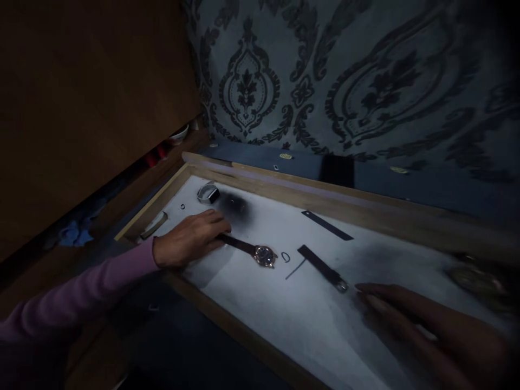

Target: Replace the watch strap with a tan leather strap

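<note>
The left hand (193, 237) is at the strapped end of the watch (265, 256), which lies in the tray (365, 212); whether its fingers pinch, I cannot tell. Next come a loop (285, 257), a loose strap (320, 267) and, near its buckle (342, 285), the right hand (441, 327), fingers close together, grip unclear. This looks like strap work, calling next for fine fingertip control.

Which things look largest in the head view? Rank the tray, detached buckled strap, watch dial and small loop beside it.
1. Tray
2. Detached buckled strap
3. Watch dial
4. Small loop
</note>
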`<state>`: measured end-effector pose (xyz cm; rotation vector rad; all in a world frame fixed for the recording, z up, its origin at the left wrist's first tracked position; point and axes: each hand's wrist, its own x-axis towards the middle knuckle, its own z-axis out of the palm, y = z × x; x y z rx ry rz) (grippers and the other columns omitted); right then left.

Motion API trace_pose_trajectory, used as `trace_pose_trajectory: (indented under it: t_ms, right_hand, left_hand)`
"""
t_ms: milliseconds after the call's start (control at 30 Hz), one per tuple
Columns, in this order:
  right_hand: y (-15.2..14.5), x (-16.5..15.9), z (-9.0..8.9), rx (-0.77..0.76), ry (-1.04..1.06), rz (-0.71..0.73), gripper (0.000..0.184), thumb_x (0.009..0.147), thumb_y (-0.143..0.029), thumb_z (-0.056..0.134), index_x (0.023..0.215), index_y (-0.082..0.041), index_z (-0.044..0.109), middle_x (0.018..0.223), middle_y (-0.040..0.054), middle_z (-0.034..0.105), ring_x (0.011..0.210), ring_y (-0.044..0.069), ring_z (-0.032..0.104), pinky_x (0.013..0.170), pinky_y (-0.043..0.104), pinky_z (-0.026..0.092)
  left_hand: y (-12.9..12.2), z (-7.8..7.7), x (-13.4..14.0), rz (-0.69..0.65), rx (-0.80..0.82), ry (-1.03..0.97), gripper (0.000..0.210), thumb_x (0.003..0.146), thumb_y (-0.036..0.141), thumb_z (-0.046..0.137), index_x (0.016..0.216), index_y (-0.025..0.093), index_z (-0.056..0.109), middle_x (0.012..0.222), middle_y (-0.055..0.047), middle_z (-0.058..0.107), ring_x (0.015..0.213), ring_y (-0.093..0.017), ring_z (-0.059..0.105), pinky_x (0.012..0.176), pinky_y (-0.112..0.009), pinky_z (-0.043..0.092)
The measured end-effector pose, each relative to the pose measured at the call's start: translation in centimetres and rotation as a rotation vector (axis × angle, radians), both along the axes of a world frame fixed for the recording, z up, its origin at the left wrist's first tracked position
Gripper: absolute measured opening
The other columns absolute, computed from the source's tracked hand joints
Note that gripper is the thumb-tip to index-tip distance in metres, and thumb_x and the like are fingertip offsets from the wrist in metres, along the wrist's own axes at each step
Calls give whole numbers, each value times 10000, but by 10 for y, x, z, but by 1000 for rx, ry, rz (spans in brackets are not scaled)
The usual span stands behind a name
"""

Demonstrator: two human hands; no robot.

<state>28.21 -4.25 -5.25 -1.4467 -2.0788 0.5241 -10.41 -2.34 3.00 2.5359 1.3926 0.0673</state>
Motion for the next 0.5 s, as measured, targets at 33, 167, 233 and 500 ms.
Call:
trace_pose_trajectory:
  t_ms: [33,167,233,500]
  right_hand:
    - [1,-1,5,-20,19,62,388,872,-597,524,911,-280,745,844,63,781,710,231,743,573,246,592]
    - [1,-8,23,-31,52,106,398,920,-545,474,932,-240,730,861,87,781,700,232,744,527,252,581]
    - [1,-13,32,-43,31,152,366,923,-512,490,941,-230,722,859,82,779,692,225,742,553,263,589]
    - [-1,-19,42,-49,37,157,321,944,-434,480,925,-212,710,813,62,761,670,198,725,548,256,574]
  left_hand:
    - [2,-5,7,-54,16,26,151,939,205,487,1058,170,573,1045,-88,583,956,-220,532,797,-315,442]
    - [15,-19,20,-126,1,86,68,931,191,489,960,169,547,968,-77,579,877,-220,508,801,-340,433]
    - [21,-22,20,-124,-48,51,24,918,178,502,916,175,526,942,-62,576,857,-206,506,769,-321,419]
    - [23,-2,21,-76,-235,-217,113,923,236,469,830,179,494,778,4,535,688,-139,483,621,-258,357]
